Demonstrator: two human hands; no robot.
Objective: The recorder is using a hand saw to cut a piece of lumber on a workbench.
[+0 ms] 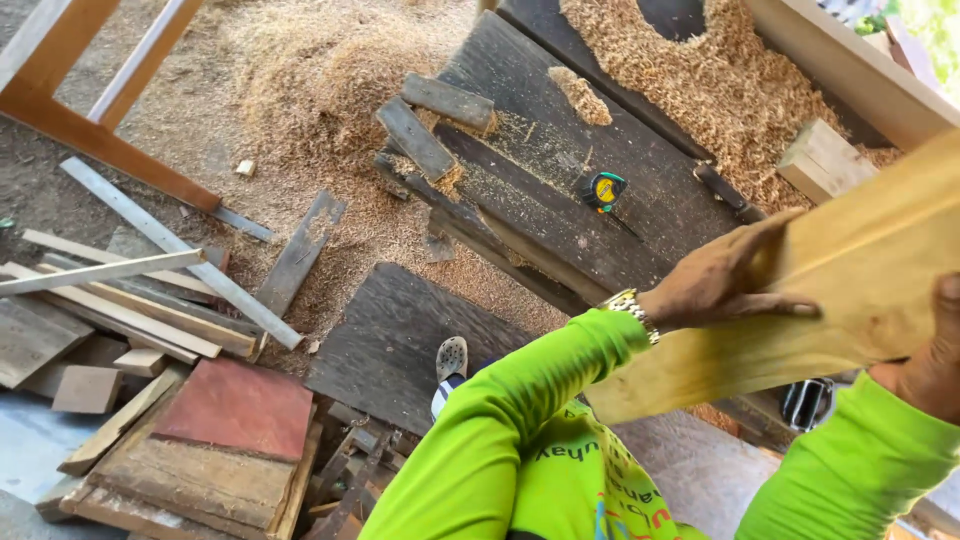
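Grip on pale plank (860, 270), seen from above. Clasped with left hand (725, 280) at 3 o'clock, fingers spread over the upper face and edge, thumb stretched along the grain, metal wristwatch (630, 305) just behind. Met at the lower edge by right hand (930, 360) at 4 o'clock; fingers hidden behind the wood, so impossible to tell whether closed or merely propping. Carried tilted, high end towards 2 o'clock, clear of every surface and well above the dark workbench (560, 160).

Outward from the hands: yellow tape measure (603, 189) left lying on the bench at 12 o'clock, touched by neither hand. Heaped beyond it, at 1 o'clock, curled shavings (700, 80), with a short wood block (825, 160) beside them at 2 o'clock. Spread across the ground at 11 o'clock, fine sawdust (300, 80). Stacked at 8 o'clock, scrap offcuts (150, 320) and a red panel (240, 405).

Judged from shavings and dust: much planing or cutting already done hereabouts. Plank itself held aloft, set down nowhere; no tool applied to it at this moment.
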